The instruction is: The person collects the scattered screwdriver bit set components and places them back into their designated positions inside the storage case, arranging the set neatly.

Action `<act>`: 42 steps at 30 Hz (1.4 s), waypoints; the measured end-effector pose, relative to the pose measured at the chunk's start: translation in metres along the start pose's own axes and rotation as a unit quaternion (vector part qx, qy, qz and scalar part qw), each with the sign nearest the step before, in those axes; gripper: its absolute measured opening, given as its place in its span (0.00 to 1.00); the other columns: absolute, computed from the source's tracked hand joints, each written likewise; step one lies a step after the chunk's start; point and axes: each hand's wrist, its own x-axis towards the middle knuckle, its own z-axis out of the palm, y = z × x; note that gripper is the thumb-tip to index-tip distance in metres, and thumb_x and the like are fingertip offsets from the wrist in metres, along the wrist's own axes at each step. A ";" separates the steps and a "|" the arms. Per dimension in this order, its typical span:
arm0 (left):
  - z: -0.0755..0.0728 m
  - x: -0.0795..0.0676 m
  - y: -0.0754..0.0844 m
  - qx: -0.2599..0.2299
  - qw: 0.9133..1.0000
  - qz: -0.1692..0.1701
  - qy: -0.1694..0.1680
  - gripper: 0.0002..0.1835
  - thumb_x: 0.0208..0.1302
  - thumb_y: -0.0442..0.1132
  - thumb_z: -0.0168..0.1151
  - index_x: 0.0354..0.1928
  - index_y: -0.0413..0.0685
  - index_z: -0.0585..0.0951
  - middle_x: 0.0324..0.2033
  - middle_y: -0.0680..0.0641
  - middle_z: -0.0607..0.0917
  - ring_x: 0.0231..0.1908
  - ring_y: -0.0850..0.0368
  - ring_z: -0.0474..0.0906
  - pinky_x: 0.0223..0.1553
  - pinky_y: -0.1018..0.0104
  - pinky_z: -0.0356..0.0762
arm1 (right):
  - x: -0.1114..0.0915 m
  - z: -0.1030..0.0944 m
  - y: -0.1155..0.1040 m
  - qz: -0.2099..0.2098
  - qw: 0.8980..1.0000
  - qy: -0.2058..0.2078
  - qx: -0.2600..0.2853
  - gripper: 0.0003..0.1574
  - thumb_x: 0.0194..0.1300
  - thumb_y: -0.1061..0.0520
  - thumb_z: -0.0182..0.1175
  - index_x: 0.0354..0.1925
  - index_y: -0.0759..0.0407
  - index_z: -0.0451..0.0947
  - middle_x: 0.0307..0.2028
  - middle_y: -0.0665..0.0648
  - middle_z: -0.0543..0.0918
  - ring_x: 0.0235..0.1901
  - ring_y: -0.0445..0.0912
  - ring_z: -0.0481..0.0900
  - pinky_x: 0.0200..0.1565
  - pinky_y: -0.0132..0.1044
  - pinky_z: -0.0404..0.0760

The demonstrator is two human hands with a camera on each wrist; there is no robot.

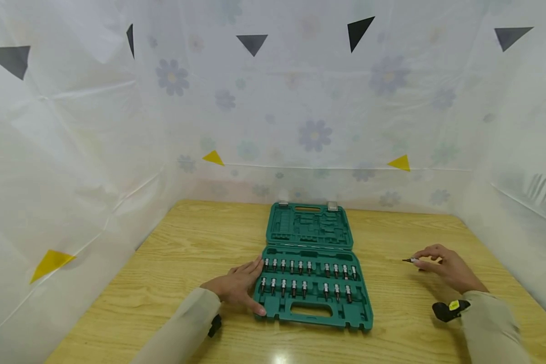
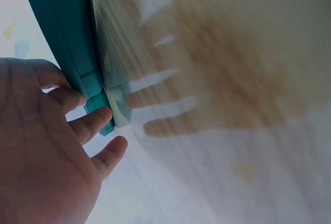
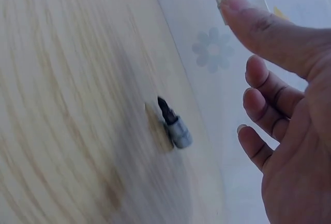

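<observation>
A green tool case (image 1: 310, 252) lies unfolded on the wooden table, its lower half holding two rows of silver bit sockets (image 1: 283, 287). My left hand (image 1: 238, 285) rests against the case's left edge, fingers extended and thumb near the front corner. In the left wrist view, my fingertips touch the case's green side (image 2: 72, 43). Right of the case, my right hand (image 1: 448, 268) pinches one bit socket (image 1: 410, 260) between thumb and finger, dark tip pointing left. A second bit socket (image 3: 178, 131) lies on the table beneath that hand in the right wrist view.
The case lid (image 1: 309, 226) leans back behind the tray, with empty moulded recesses. The wooden table (image 1: 200, 227) is enclosed by white flowered sheeting (image 1: 273, 126) on the left, back and right. Black straps show at both wrists.
</observation>
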 end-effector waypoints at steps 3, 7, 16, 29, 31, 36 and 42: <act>0.000 0.000 0.000 0.002 1.000 -0.001 0.001 0.63 0.43 0.70 0.60 0.71 0.47 0.38 0.71 0.49 0.37 0.69 0.49 0.36 0.64 0.45 0.41 | 0.005 0.005 -0.004 -0.012 1.000 -0.002 0.004 0.10 0.64 0.53 0.56 0.42 0.50 0.80 0.45 0.54 0.72 0.41 0.37 0.66 0.35 0.38 0.70; 0.000 0.000 0.000 0.002 1.000 -0.002 0.000 0.63 0.43 0.70 0.60 0.71 0.47 0.39 0.71 0.49 0.37 0.69 0.49 0.37 0.64 0.45 0.41 | 0.012 0.013 -0.010 -0.032 0.999 -0.004 0.018 0.10 0.63 0.54 0.57 0.43 0.51 0.80 0.44 0.53 0.72 0.38 0.36 0.68 0.32 0.34 0.70; 0.000 0.001 -0.001 0.004 1.000 -0.003 0.001 0.63 0.43 0.71 0.60 0.71 0.48 0.38 0.71 0.49 0.36 0.69 0.49 0.37 0.64 0.45 0.41 | 0.031 0.026 -0.030 -0.064 0.997 -0.019 0.031 0.08 0.63 0.55 0.57 0.40 0.48 0.81 0.40 0.50 0.72 0.37 0.41 0.67 0.33 0.35 0.65; 0.001 0.000 -0.001 0.002 1.000 0.001 0.003 0.63 0.43 0.70 0.60 0.71 0.47 0.39 0.71 0.49 0.37 0.69 0.48 0.37 0.64 0.44 0.41 | 0.056 0.043 -0.064 -0.097 0.991 -0.066 0.060 0.07 0.62 0.53 0.58 0.38 0.44 0.81 0.39 0.53 0.72 0.37 0.44 0.64 0.33 0.39 0.61; 0.001 0.000 -0.001 0.003 1.000 0.000 0.003 0.63 0.43 0.70 0.60 0.71 0.47 0.39 0.71 0.49 0.37 0.69 0.48 0.37 0.64 0.44 0.42 | 0.059 0.047 -0.069 -0.098 0.990 -0.078 0.070 0.07 0.61 0.52 0.58 0.38 0.45 0.82 0.38 0.54 0.72 0.36 0.45 0.64 0.33 0.40 0.60; 0.001 0.000 0.000 0.001 1.000 -0.001 0.003 0.63 0.43 0.71 0.60 0.71 0.48 0.39 0.71 0.49 0.37 0.69 0.49 0.37 0.64 0.44 0.41 | 0.066 0.055 -0.081 -0.107 0.983 -0.112 0.098 0.11 0.60 0.51 0.59 0.39 0.51 0.83 0.38 0.53 0.70 0.36 0.48 0.63 0.33 0.42 0.59; 0.001 0.000 0.000 0.002 1.000 0.000 0.004 0.63 0.43 0.71 0.60 0.71 0.48 0.38 0.71 0.49 0.36 0.69 0.49 0.37 0.64 0.44 0.41 | 0.073 0.064 -0.092 -0.138 0.977 -0.123 0.103 0.08 0.58 0.54 0.61 0.38 0.49 0.83 0.38 0.53 0.69 0.35 0.48 0.63 0.33 0.38 0.62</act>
